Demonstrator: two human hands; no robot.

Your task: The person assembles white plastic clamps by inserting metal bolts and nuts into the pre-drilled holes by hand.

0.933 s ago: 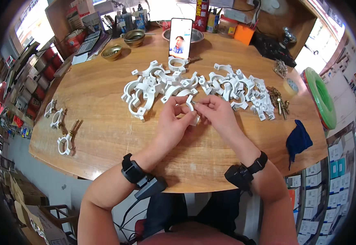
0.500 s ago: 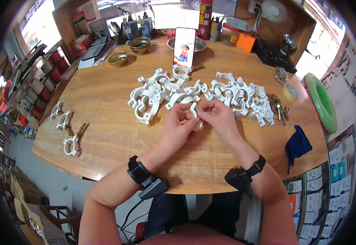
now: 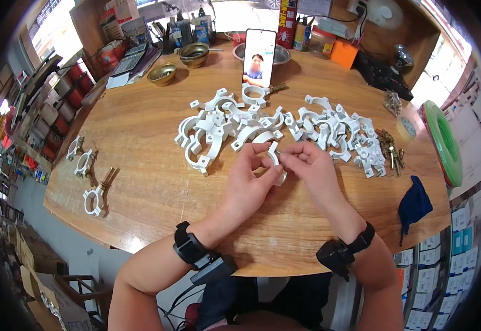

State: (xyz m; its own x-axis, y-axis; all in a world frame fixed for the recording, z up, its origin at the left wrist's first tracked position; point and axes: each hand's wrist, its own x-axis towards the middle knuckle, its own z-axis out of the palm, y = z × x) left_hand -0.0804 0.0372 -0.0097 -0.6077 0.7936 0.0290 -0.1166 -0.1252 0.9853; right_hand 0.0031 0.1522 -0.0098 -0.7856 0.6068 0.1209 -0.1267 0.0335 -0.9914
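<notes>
My left hand (image 3: 250, 182) pinches a curved white plastic pipe clamp half (image 3: 274, 155) between thumb and fingers, above the middle of the table. Close against it, my right hand (image 3: 313, 168) is closed in a pinch on a small metal screw (image 3: 279, 153), whose tip points at the upper end of the clamp piece. Most of the screw is hidden by the fingers. Just beyond both hands lies a heap of white clamp halves (image 3: 218, 129), with more clamp pieces (image 3: 328, 124) to its right. Three joined clamps with brass-coloured bolts, one a ring clamp (image 3: 93, 202), lie at the left.
A phone (image 3: 259, 58) stands upright at the back, by a ring clamp (image 3: 254, 95). Brass-coloured bolts (image 3: 392, 151), a tape roll (image 3: 406, 128) and a dark blue cloth pouch (image 3: 415, 203) lie at the right. Two metal bowls (image 3: 162, 74) sit at back left.
The view has shifted slightly, so the table's things appear moved. Both hands keep their hold on the clamp half and the screw, with little change between them.
</notes>
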